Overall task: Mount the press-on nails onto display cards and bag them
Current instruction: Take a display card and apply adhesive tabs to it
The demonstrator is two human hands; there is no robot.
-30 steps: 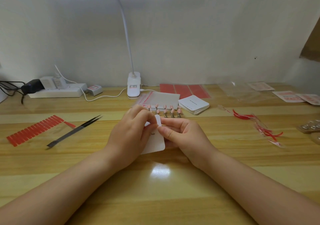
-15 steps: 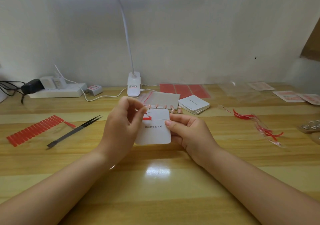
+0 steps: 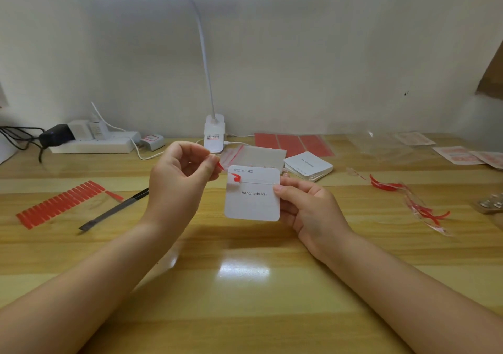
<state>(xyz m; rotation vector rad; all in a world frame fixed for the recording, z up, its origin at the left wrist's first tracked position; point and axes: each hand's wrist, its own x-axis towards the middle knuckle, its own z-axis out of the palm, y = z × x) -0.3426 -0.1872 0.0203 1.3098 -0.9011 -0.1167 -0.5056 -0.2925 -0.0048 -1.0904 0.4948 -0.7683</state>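
A wooden surface under lamp glare. The right hand grips the display card above it; the left hand pinches the red liner, peeling. A sharp tug could tear it or lift the tape.

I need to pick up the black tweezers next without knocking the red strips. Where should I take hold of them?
Pinch the tweezers around mid-shaft, coming from above with the left hand, which is nearer. They lie flat and diagonal on the table, so both long sides are free. The loose red strip sits close above the middle, so probably favour the lower half.
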